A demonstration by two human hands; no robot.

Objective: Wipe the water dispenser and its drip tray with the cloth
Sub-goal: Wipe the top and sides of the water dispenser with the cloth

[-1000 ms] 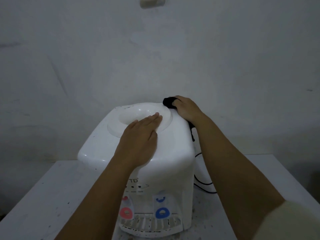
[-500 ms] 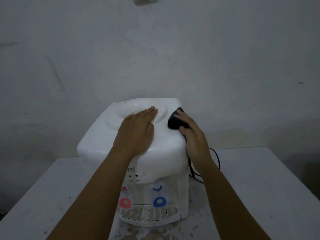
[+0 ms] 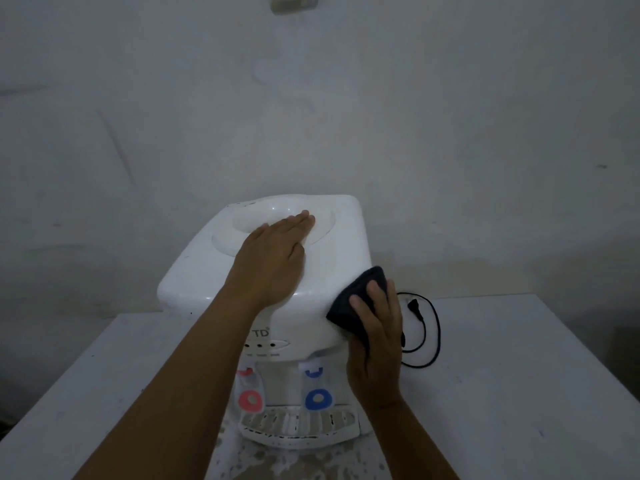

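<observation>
The white water dispenser (image 3: 332, 244) stands on a pale table (image 3: 519, 393), its drip tray (image 3: 299, 429) at the near side. The left hand (image 3: 268, 259) lies flat on its top, fingers straight and together. The right hand (image 3: 375, 337) presses a dark cloth (image 3: 356, 303) against the right front corner, fingers spread over it. A black cord (image 3: 427, 327) lies right of it.

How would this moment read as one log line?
left hand: flat on dispenser top | right hand: presses cloth on right corner | drip tray: untouched
</observation>
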